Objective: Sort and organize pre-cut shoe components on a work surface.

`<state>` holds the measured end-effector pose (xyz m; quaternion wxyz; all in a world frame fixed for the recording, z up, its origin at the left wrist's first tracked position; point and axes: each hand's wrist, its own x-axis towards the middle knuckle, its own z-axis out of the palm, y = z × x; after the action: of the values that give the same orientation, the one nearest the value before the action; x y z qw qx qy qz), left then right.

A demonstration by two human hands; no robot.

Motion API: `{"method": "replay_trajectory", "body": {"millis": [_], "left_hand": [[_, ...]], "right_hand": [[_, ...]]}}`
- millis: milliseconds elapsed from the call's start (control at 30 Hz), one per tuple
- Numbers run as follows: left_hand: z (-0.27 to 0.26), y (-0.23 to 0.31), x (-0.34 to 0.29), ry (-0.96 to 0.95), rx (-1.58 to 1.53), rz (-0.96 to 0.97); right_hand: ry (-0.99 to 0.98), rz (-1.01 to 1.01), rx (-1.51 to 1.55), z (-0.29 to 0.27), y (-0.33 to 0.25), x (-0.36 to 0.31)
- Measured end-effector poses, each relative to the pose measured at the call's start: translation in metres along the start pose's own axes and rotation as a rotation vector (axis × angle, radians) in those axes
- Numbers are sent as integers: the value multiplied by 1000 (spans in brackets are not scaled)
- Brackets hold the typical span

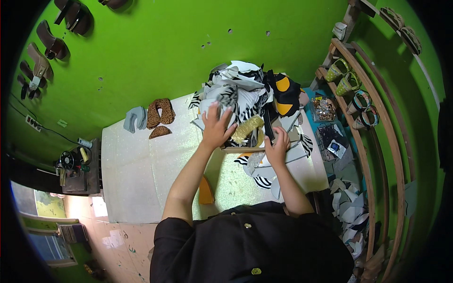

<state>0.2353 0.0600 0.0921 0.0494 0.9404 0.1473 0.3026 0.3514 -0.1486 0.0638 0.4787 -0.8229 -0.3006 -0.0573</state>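
Note:
A heap of cut material scraps [236,87], white, grey and zebra-striped, rises from a shallow cardboard box [236,150] on the table. Over its left side my left hand [217,127] is stretched out, fingers apart, touching or just above a grey-and-black patterned piece. My right hand [278,147] is at the box's right front corner with its fingers curled. A black strip [268,120] ends at its thumb; whether the fingers grip this strip or the box edge is hidden. Between my hands lies a shiny gold piece [248,129].
Leopard-print pieces [161,113] and grey pieces [136,119] lie on the table [127,165] at left. An orange piece [206,191] is near my body. Black-and-orange pieces [285,96] adjoin the heap. A wooden rack [361,137] with sandals stands at right; a sewing machine [68,162] is at left.

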Motion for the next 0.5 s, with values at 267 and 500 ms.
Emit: {"method": "replay_trajectory", "body": {"millis": [267,500], "left_hand": [[5,18,-8,147,-612,-319],[-6,20,-9,-44,-756,-555]], "right_hand": [[137,-155,209,-1,-28,11],[-146,-65,-223,4,-48,13]]}}
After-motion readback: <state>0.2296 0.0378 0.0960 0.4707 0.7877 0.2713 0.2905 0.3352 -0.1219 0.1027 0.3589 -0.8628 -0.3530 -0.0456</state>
